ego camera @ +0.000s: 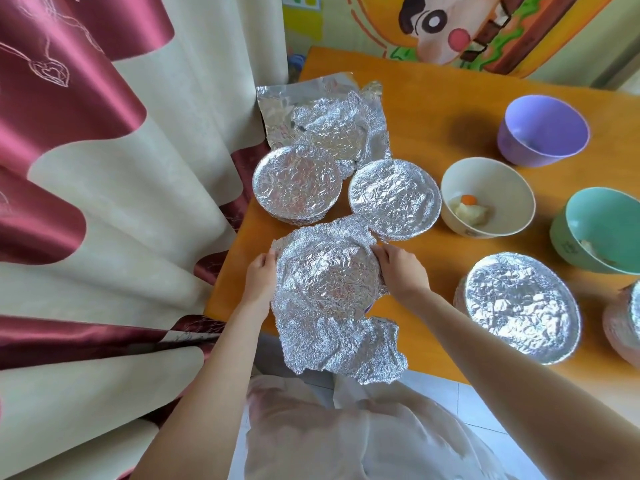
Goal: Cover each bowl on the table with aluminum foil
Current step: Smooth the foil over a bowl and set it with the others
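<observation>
A crinkled foil sheet [329,292] lies draped over a bowl at the near left of the orange table [433,109]; its loose end hangs past the table edge. My left hand [259,277] grips the foil at the bowl's left side and my right hand [400,268] grips it at the right side. Two foil-covered bowls [298,185] [394,199] stand just beyond. Another covered bowl [519,306] sits at the right. Uncovered stand a cream bowl [485,199] with food, a purple bowl [543,129] and a green bowl [599,230].
Loose crumpled foil sheets [329,123] lie at the table's far left corner. A further foil-wrapped bowl [627,320] shows at the right frame edge. A cream and maroon curtain [121,202] hangs close along the table's left side. A cartoon mural [467,26] covers the wall behind.
</observation>
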{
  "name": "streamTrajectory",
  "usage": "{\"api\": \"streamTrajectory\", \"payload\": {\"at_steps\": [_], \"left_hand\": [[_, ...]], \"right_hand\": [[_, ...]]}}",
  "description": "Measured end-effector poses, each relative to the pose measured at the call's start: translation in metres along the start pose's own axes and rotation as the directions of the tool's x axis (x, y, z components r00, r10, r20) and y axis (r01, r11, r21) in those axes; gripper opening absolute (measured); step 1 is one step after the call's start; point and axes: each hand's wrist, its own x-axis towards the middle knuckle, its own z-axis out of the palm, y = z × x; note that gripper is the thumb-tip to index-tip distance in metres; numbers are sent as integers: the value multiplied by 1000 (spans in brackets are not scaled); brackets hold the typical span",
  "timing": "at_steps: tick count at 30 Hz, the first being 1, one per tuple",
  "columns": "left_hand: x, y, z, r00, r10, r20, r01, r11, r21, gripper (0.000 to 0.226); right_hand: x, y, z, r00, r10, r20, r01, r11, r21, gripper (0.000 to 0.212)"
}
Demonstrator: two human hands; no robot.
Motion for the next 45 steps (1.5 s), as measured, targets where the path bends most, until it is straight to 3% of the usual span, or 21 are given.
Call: {"api": "streamTrajectory", "payload": {"at_steps": [4, 6, 8, 9, 11, 13, 14, 17, 19, 21, 24, 28, 38, 41, 43, 45], "left_hand": [[1, 0, -3, 998, -66, 1, 66, 998, -1, 38], [5, -6, -4, 976, 154, -155, -142, 986, 82, 20], [4, -11, -7, 819, 503, -276, -432, 857, 280, 10], [2, -10, -7, 707, 663, -248, -549, 735, 398, 8], [-11, -3, -3, 510, 860, 32, -745, 422, 517, 13], [-22, -1, 9, 386, 842, 377, -853, 170, 493, 23], [-27, -4, 14, 363, 789, 496, -871, 98, 481, 27], [-33, -15, 22, 416, 672, 612, -856, 64, 513, 36], [-34, -14, 20, 489, 638, 595, -822, 109, 559, 41], [-28, -12, 22, 540, 601, 589, -777, 88, 623, 47], [-18, -10, 23, 635, 511, 580, -663, -25, 748, 57], [-7, -10, 19, 690, 473, 548, -627, 13, 779, 61], [0, -6, 17, 663, 569, 486, -682, 191, 706, 57], [7, 2, 15, 602, 634, 485, -717, 164, 677, 45], [10, 7, 15, 544, 657, 522, -756, 114, 644, 51], [12, 13, 16, 533, 660, 530, -776, 130, 617, 50]], "right_hand": [[2, 0, 1, 1000, 6, -6, -6, 1000, -8, 42], [2, 1, 0, 1000, 13, -10, -13, 1000, 0, 43], [0, 2, -1, 1000, 22, -10, -21, 1000, 3, 44], [-1, 1, -2, 999, 31, -10, -31, 1000, 0, 43], [-3, 1, -3, 998, 61, -23, -61, 998, 19, 38], [-6, 0, -4, 993, 71, -94, -63, 994, 88, 31], [-10, -1, -5, 985, 39, -168, -21, 994, 105, 28], [-25, -11, -5, 907, -246, -341, 264, 965, 5, 21], [-31, -18, -2, 848, -438, -298, 444, 894, -51, 26], [-27, -21, 6, 811, -560, -168, 550, 828, -109, 38], [-19, -25, 15, 841, -541, 16, 534, 823, -193, 59], [-14, -23, 27, 885, -465, 32, 456, 849, -265, 76], [-13, -31, 24, 922, -378, -82, 353, 909, -223, 52], [-6, -36, 17, 912, -392, -122, 362, 908, -208, 48], [-2, -40, 14, 889, -444, -111, 414, 883, -219, 45], [4, -42, 16, 873, -481, -87, 456, 865, -208, 43]]}}
